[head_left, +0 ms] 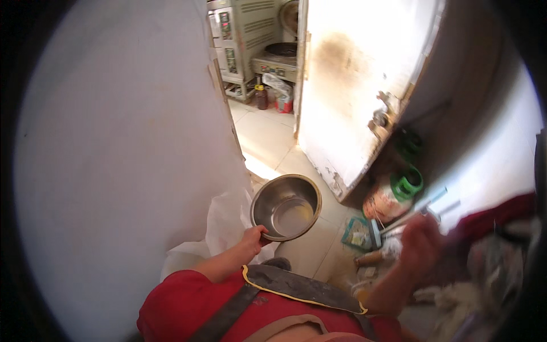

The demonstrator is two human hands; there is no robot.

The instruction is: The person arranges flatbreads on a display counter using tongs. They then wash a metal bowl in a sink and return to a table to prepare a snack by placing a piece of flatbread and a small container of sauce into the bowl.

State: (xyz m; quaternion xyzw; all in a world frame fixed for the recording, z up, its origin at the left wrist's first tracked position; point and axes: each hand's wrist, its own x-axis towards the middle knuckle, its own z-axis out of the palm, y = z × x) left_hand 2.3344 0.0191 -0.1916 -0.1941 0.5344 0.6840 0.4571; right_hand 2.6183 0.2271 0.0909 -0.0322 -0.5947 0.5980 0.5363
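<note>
My left hand (254, 240) grips the near-left rim of a round stainless steel basin (267, 205), which is tilted so that its inside shows. A little pale yellowish liquid or residue appears on the basin's bottom. Raised at the right is my right hand (421, 241), blurred, with fingers that look curled. Whether it holds anything is unclear. Behind it in the picture are a green-topped gas cylinder (386, 196) and dark red cloth (491, 224). A dark apron with yellow trim (299, 284) covers my chest.
A white door (342, 94) with stained, chipped paint stands open ahead. Through the doorway are a deck oven (256, 38), a round griddle (280, 50) and a bottle (261, 98) on the tiled floor. White plastic sheeting (226, 218) lies by the left wall. A dustpan (358, 233) is at right.
</note>
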